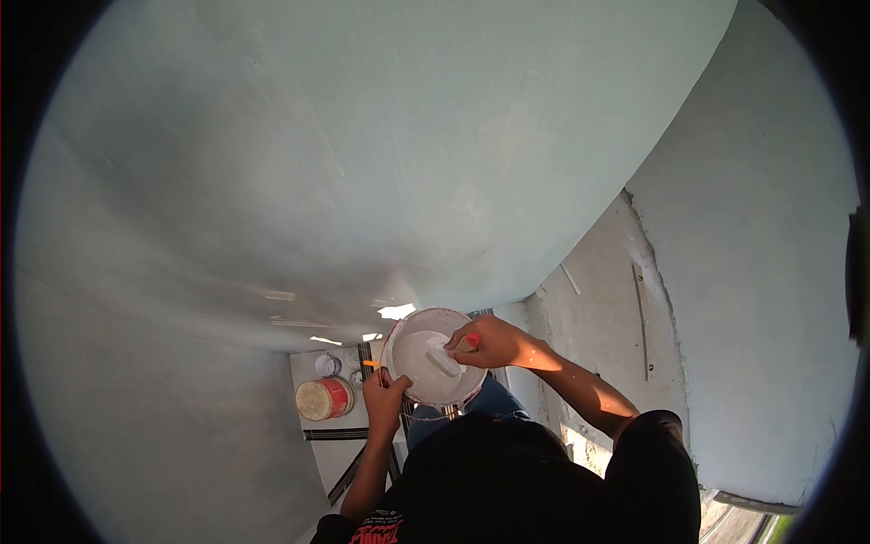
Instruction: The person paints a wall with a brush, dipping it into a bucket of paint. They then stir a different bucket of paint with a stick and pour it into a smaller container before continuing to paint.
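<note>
A round bucket [391, 361] of whitish paint is in front of my body, its rim smeared. My left hand [385, 399] grips the near left part of the rim, the thumb over the edge. My right hand [488, 342] reaches over the right side of the bucket, its fingers closed around a paintbrush [443, 361]. The brush's pale, wide head is over the paint inside the bucket, and a red bit of its handle shows by my fingers. An orange strip [371, 364] sticks out beside the left rim.
A red and cream tub [326, 399] stands on the floor at the left, with a small white container [327, 365] behind it. A large pale green wall [435, 163] rises ahead. At the right is a rough concrete strip [612, 272]. Dark-striped floor tiles [335, 446] lie below.
</note>
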`<act>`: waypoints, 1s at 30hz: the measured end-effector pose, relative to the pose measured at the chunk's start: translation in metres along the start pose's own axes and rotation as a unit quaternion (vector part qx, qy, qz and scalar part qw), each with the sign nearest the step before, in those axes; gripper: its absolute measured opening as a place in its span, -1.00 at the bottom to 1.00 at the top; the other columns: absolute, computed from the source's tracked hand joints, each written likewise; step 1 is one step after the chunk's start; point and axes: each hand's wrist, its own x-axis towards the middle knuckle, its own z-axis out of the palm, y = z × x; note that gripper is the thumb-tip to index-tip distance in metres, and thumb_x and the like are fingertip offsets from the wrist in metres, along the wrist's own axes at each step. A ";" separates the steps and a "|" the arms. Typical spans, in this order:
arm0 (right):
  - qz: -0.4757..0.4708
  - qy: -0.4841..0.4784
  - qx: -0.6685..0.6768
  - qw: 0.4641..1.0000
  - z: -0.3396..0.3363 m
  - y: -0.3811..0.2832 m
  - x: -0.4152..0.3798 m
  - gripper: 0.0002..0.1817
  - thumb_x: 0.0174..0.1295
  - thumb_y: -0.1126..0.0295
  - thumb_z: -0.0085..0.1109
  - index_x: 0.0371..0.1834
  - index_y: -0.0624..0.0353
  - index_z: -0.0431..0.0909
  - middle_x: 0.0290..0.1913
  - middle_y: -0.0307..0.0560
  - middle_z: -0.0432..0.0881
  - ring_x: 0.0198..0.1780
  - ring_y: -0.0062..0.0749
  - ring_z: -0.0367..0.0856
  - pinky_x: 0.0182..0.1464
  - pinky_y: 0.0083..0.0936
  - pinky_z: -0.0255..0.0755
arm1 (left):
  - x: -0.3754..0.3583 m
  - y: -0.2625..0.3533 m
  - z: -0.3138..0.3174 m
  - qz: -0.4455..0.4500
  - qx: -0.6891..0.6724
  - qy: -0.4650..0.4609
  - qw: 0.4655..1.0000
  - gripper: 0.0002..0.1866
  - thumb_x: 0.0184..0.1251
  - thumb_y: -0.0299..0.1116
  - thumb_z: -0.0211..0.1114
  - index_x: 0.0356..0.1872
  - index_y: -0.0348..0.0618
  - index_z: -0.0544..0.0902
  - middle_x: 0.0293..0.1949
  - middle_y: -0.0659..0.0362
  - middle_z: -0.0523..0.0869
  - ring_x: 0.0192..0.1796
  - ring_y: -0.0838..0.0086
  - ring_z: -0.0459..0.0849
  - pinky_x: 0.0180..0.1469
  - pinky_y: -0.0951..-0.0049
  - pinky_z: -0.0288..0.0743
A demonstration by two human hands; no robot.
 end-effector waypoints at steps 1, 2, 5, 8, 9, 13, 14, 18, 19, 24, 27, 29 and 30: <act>0.015 -0.037 0.051 0.998 -0.006 -0.009 0.001 -0.71 0.15 0.32 0.30 -0.15 0.28 0.74 -0.17 0.16 0.76 -0.15 0.07 0.73 -0.04 -0.28 0.60 | -0.008 0.008 0.004 -0.010 -0.012 0.009 1.000 -0.63 -0.07 -0.55 0.39 -0.66 -0.06 0.28 -0.64 0.38 0.30 -0.62 0.68 0.27 -0.59 0.58 0.31; -0.048 -0.028 -0.047 0.997 -0.001 0.000 0.005 -0.71 0.14 0.31 0.28 -0.15 0.26 0.74 -0.18 0.16 0.76 -0.17 0.06 0.73 -0.06 -0.28 0.59 | -0.019 0.017 0.007 -0.014 0.002 0.019 1.000 -0.64 -0.07 -0.54 0.39 -0.65 -0.07 0.28 -0.64 0.38 0.31 -0.62 0.68 0.27 -0.59 0.58 0.29; -0.050 -0.089 -0.121 0.987 -0.003 -0.012 0.019 -0.70 0.14 0.30 0.25 -0.16 0.27 0.74 -0.24 0.16 0.75 -0.19 0.07 0.72 -0.07 -0.25 0.58 | -0.036 0.039 0.015 -0.019 0.016 0.037 0.999 -0.65 -0.07 -0.54 0.39 -0.65 -0.09 0.30 -0.64 0.36 0.32 -0.62 0.68 0.27 -0.58 0.57 0.27; -0.074 -0.100 -0.144 0.982 0.010 -0.011 0.029 -0.75 0.12 0.30 0.22 -0.27 0.26 0.71 -0.36 0.16 0.71 -0.24 0.08 0.70 -0.09 -0.17 0.56 | -0.033 0.024 0.014 -0.025 0.003 0.042 0.999 -0.66 -0.06 -0.52 0.39 -0.65 -0.10 0.31 -0.65 0.35 0.33 -0.62 0.67 0.28 -0.58 0.56 0.25; -0.094 -0.093 -0.219 0.967 0.019 -0.002 0.035 -0.77 0.12 0.29 0.22 -0.32 0.25 0.70 -0.39 0.15 0.70 -0.26 0.06 0.70 -0.10 -0.14 0.55 | -0.031 0.022 0.015 -0.022 0.018 0.046 0.999 -0.66 -0.06 -0.51 0.39 -0.65 -0.10 0.31 -0.65 0.34 0.34 -0.62 0.66 0.28 -0.57 0.56 0.25; -0.117 -0.088 0.004 0.989 0.028 0.006 0.036 -0.73 0.13 0.25 0.28 -0.21 0.17 0.76 -0.31 0.13 0.74 -0.27 0.03 0.72 -0.08 -0.25 0.57 | -0.046 0.049 0.024 -0.034 0.026 0.063 0.997 -0.66 -0.06 -0.50 0.39 -0.64 -0.09 0.31 -0.64 0.34 0.33 -0.61 0.65 0.29 -0.54 0.57 0.24; -0.094 -0.091 0.009 0.991 0.027 0.006 0.035 -0.73 0.14 0.26 0.29 -0.18 0.18 0.76 -0.27 0.13 0.75 -0.22 0.01 0.73 -0.05 -0.26 0.57 | -0.043 0.041 0.020 -0.024 0.045 0.063 0.997 -0.67 -0.05 -0.49 0.39 -0.63 -0.09 0.32 -0.64 0.34 0.33 -0.60 0.65 0.29 -0.51 0.56 0.25; -0.049 -0.041 0.012 0.998 0.015 0.002 0.034 -0.70 0.19 0.25 0.33 -0.11 0.19 0.76 -0.18 0.09 0.78 -0.13 -0.07 0.76 0.01 -0.33 0.58 | -0.033 0.022 0.016 -0.008 -0.006 0.066 0.998 -0.68 -0.04 -0.48 0.40 -0.62 -0.09 0.33 -0.63 0.35 0.34 -0.60 0.65 0.29 -0.52 0.55 0.25; -0.047 -0.012 0.013 0.999 0.014 0.002 0.031 -0.70 0.20 0.23 0.33 -0.10 0.18 0.76 -0.18 0.08 0.78 -0.13 -0.09 0.76 0.01 -0.34 0.58 | -0.033 0.021 0.016 -0.009 -0.005 0.067 0.998 -0.68 -0.04 -0.48 0.40 -0.62 -0.09 0.33 -0.63 0.35 0.34 -0.59 0.65 0.29 -0.52 0.55 0.25; 0.168 0.012 0.208 0.964 0.006 0.023 0.002 -0.64 0.26 0.24 0.32 -0.11 0.36 0.74 -0.35 -0.06 0.78 -0.37 -0.53 0.66 -0.27 -0.51 0.56 | -0.026 0.005 0.010 0.015 0.030 0.059 0.998 -0.69 -0.02 -0.53 0.37 -0.58 -0.08 0.33 -0.58 0.33 0.35 -0.58 0.64 0.33 -0.56 0.55 0.46; 0.157 0.057 0.145 0.975 0.004 0.029 -0.022 -0.65 0.22 0.24 0.28 -0.13 0.35 0.75 -0.39 -0.02 0.77 -0.38 -0.52 0.65 -0.28 -0.49 0.54 | -0.029 0.013 0.016 0.026 0.056 0.066 0.996 -0.69 -0.03 -0.51 0.39 -0.58 -0.08 0.34 -0.58 0.33 0.35 -0.57 0.64 0.33 -0.53 0.55 0.38; 0.160 0.076 0.029 0.984 -0.002 0.018 -0.035 -0.62 0.17 0.21 0.24 -0.17 0.34 0.76 -0.45 0.06 0.74 -0.37 -0.46 0.69 -0.28 -0.48 0.52 | -0.032 0.021 0.023 0.024 0.063 0.061 0.996 -0.69 -0.05 -0.50 0.39 -0.58 -0.09 0.34 -0.59 0.34 0.34 -0.56 0.63 0.31 -0.51 0.55 0.34; 0.151 0.090 0.003 0.984 -0.002 0.021 -0.040 -0.62 0.16 0.20 0.25 -0.17 0.33 0.76 -0.46 0.07 0.73 -0.37 -0.43 0.70 -0.28 -0.47 0.51 | -0.029 0.022 0.029 0.024 0.067 0.055 0.996 -0.69 -0.05 -0.49 0.39 -0.58 -0.09 0.34 -0.59 0.34 0.34 -0.56 0.63 0.31 -0.50 0.55 0.32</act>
